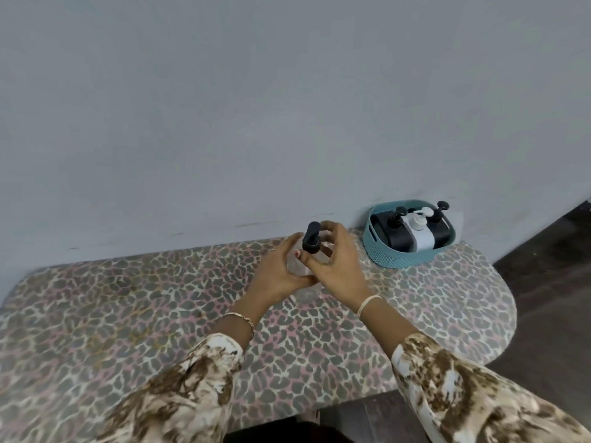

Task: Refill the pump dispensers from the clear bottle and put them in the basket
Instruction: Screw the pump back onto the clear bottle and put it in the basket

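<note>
A clear bottle [299, 266] with a black pump top [311, 238] stands on the leopard-print table [160, 314] near the wall. My left hand [281, 273] grips the bottle's body from the left. My right hand [335, 260] curls its fingers round the black pump collar from the right. To the right, a teal basket [380, 251] holds three pump dispensers: two black ones [398, 235] [439, 230] and a white one [422, 236] between them.
A grey wall [287, 107] rises right behind the table. The table's rounded right end [505, 308] drops off to a dark wooden floor [550, 282].
</note>
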